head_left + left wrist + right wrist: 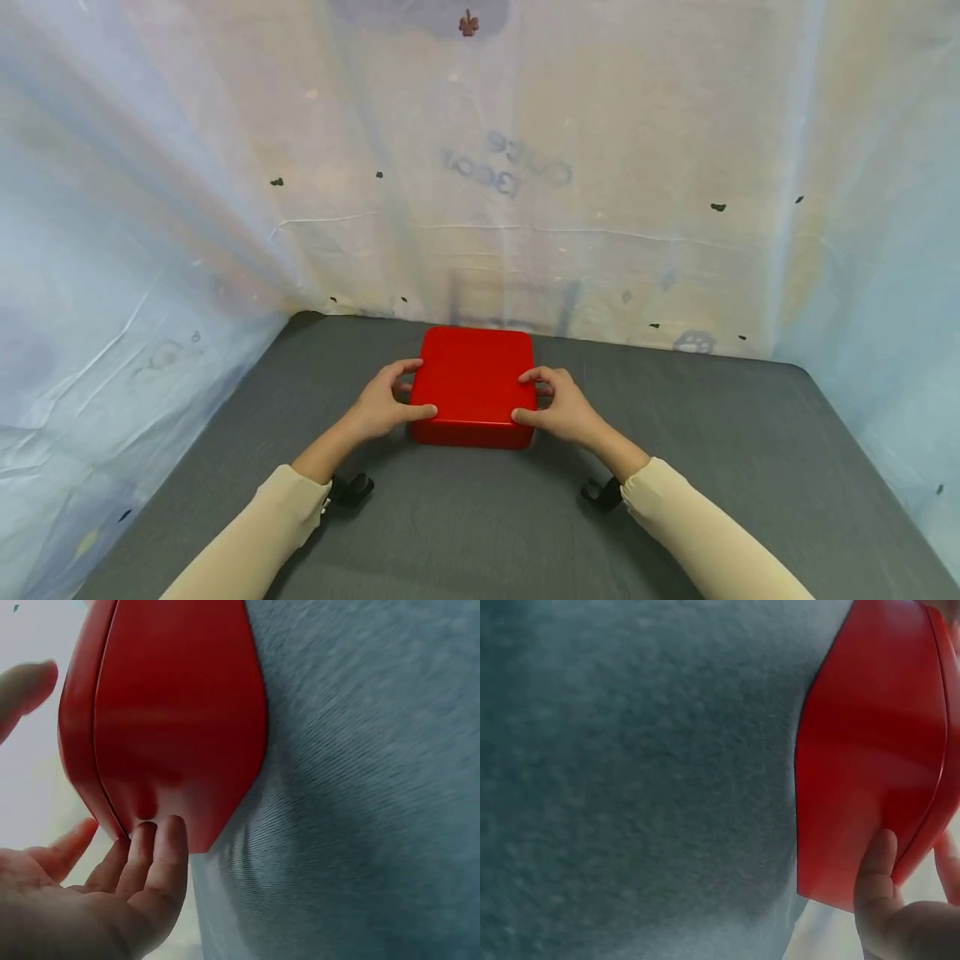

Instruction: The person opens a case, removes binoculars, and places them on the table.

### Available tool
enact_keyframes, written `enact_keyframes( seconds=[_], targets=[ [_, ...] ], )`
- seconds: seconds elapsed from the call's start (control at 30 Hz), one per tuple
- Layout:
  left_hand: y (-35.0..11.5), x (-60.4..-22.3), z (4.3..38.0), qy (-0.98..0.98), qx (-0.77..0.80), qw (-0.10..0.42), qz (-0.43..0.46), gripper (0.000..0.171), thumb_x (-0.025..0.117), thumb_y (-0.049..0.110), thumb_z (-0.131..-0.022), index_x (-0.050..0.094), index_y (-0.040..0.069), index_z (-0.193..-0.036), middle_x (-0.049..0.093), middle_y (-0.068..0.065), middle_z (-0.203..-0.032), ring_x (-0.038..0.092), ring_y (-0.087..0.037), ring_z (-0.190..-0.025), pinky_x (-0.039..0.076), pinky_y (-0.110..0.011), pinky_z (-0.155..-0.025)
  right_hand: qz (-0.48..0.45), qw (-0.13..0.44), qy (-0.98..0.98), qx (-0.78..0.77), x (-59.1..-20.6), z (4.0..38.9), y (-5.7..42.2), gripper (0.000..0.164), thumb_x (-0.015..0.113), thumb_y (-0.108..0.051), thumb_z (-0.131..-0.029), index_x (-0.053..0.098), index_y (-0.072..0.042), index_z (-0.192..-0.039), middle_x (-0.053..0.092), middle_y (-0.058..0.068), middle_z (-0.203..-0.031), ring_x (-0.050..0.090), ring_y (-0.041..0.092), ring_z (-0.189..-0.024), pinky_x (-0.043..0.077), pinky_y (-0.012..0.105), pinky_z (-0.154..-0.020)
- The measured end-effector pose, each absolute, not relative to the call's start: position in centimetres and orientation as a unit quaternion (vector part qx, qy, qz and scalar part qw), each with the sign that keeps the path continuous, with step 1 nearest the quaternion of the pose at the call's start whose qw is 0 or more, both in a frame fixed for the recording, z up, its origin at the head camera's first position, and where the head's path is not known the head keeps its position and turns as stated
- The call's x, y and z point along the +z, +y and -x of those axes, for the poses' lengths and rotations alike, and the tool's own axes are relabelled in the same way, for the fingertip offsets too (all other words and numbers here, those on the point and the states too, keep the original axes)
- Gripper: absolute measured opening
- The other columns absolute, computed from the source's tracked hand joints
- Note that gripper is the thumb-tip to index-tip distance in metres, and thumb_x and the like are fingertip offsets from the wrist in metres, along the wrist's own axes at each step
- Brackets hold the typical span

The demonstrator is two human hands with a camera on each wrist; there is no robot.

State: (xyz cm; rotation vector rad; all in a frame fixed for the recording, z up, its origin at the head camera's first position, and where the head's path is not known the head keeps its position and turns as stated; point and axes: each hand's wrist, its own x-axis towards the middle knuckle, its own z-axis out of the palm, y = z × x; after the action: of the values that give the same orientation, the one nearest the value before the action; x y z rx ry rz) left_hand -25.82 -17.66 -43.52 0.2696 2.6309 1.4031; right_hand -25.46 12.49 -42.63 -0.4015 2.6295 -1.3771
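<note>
A red lidded box (474, 375) with rounded corners sits on the grey table, its smooth lid on top and a seam running around below the lid's edge. My left hand (381, 402) is at its left side, fingers bent against the wall and thumb over the front left corner. The left wrist view shows several fingertips (174, 829) on the side wall near the seam, with the thumb standing off the lid. On the opposite side, my right hand (566, 407) holds the box with fingers at the right edge and thumb at the front right corner. A right fingertip (883, 844) presses the side below the seam.
The grey cloth-covered table (465, 525) spreads around the box. Pale printed curtains (600, 275) hang behind it and on both sides. A black strap piece (351, 490) sits by the left wrist, and another black piece (602, 494) by the right. Both sleeves are cream.
</note>
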Motion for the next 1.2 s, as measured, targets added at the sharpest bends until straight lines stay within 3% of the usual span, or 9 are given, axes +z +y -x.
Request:
enact_keyframes(
  seconds=[0.23,0.53,0.8,1.07,1.2],
  targets=[
    [-17.2,-44.2,25.1,0.861,0.488,0.097,-0.106,0.091,0.08,0.037,-0.058,0.029,0.027,-0.133,0.028,-0.004,-0.135,0.046,-0.027,-0.111,0.049,-0.035,-0.079,0.142,0.078,0.897,-0.412,-43.0,24.7,12.5,0.061,0.077,-0.033,-0.063,0.047,-0.027,-0.115,0.037,0.005,-0.124,0.044,0.026,-0.112,0.047,0.037,-0.079],
    [-16.7,-44.6,25.0,0.854,0.501,0.101,-0.1,0.092,0.08,0.018,-0.06,0.025,0.028,-0.134,0.034,-0.007,-0.133,0.051,-0.026,-0.107,0.05,-0.034,-0.075,0.172,0.045,0.912,-0.369,-43.3,24.1,12.0,0.07,0.076,-0.027,-0.065,0.041,-0.024,-0.125,0.042,0.001,-0.126,0.049,0.02,-0.104,0.046,0.034,-0.079],
    [-16.7,-44.6,24.6,0.858,0.488,0.093,-0.126,0.088,0.077,0.019,-0.066,0.023,0.027,-0.135,0.026,-0.008,-0.14,0.05,-0.028,-0.11,0.049,-0.035,-0.08,0.223,0.014,0.923,-0.314,-43.2,23.6,11.8,0.07,0.07,-0.034,-0.072,0.036,-0.021,-0.133,0.034,0.008,-0.139,0.038,0.026,-0.122,0.042,0.04,-0.09],
    [-16.4,-44.8,24.2,0.888,0.428,0.036,-0.163,0.08,0.074,0.027,-0.069,0.026,0.031,-0.133,0.025,0.003,-0.141,0.04,-0.022,-0.119,0.044,-0.039,-0.089,0.24,0.002,0.92,-0.31,-43.6,23.4,12.2,0.071,0.066,-0.036,-0.075,0.033,-0.019,-0.136,0.031,0.016,-0.139,0.043,0.027,-0.118,0.044,0.039,-0.088],
    [-16.3,-44.9,24.0,0.899,0.408,0.02,-0.159,0.088,0.073,0.03,-0.07,0.017,0.027,-0.138,0.022,0.001,-0.143,0.034,-0.022,-0.125,0.038,-0.043,-0.094,0.246,-0.004,0.916,-0.318,-43.8,23.2,12.2,0.07,0.065,-0.037,-0.077,0.032,-0.018,-0.136,0.028,0.018,-0.14,0.042,0.029,-0.119,0.043,0.04,-0.088]
  ],
)
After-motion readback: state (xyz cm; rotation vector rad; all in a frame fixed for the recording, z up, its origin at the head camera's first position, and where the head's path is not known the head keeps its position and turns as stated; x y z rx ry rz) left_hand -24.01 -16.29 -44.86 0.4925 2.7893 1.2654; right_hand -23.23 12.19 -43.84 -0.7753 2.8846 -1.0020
